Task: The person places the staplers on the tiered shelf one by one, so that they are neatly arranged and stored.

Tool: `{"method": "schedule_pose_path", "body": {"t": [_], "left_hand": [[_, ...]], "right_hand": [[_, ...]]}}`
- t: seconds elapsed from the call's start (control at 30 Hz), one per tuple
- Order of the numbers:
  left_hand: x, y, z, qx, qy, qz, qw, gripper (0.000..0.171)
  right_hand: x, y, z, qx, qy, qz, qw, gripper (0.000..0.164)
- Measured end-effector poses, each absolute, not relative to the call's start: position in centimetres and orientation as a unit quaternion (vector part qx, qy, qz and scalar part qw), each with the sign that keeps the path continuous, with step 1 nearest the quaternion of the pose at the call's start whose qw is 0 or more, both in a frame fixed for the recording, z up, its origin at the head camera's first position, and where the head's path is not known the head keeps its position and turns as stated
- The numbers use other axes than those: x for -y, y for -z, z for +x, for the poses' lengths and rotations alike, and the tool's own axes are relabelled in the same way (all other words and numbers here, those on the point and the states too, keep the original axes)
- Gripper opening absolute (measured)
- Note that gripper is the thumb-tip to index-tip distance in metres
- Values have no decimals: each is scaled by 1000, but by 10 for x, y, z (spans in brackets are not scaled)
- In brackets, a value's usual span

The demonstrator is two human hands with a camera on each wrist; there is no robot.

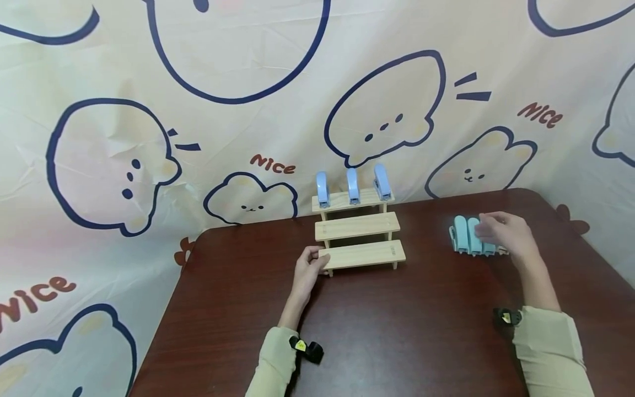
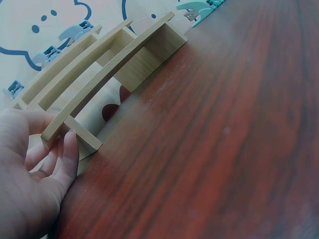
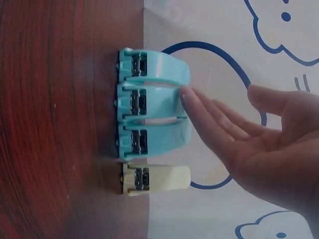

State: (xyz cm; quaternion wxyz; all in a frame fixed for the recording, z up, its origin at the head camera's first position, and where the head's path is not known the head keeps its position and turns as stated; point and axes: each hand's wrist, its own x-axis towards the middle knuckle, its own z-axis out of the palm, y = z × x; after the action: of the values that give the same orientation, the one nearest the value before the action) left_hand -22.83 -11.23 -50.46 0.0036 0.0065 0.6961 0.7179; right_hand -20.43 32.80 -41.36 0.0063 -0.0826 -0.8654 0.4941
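Note:
My left hand (image 1: 308, 270) grips the left end of the lowest tier of a three-tier wooden stand (image 1: 364, 255). In the left wrist view the fingers curl around that end beside its leg. On the stand's top tier three blue spring clips (image 1: 353, 186) stand in a spaced row. Over to the right, my right hand (image 1: 506, 234) hovers at a row of teal spring clips (image 1: 461, 234) standing on the table. The right wrist view shows its fingers extended, fingertips at the upper end of the middle teal clip (image 3: 154, 102); whether they touch is unclear. A cream clip (image 3: 167, 178) stands at the row's end.
The dark wooden table (image 1: 397, 331) carries the stand near its back edge. Behind it hangs a pale cloth (image 1: 248, 132) printed with cartoon outlines. Black straps with small devices (image 1: 306, 348) sit on both sleeves.

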Motion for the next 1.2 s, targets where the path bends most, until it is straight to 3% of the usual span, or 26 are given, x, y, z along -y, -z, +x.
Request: {"method": "schedule_pose_path", "body": {"t": [0.2,0.5,0.8,1.2], "left_hand": [[113,502,-229,-694,-720,2,14,32],[111,472,-213,-694,-720,21,11,33],[112,481,-219,-694,-720,7,20,30],[112,504,-230,-696,-718,3,7,37]], "right_hand": [[-321,415,-212,862,-503,-40,-44,70],[-303,422,-221,872,-484,-30,-70,74],[-292,431,-226,875,-478,-21,-79,69],[-290,437,-229,869,-484,16,-99,63]]}}
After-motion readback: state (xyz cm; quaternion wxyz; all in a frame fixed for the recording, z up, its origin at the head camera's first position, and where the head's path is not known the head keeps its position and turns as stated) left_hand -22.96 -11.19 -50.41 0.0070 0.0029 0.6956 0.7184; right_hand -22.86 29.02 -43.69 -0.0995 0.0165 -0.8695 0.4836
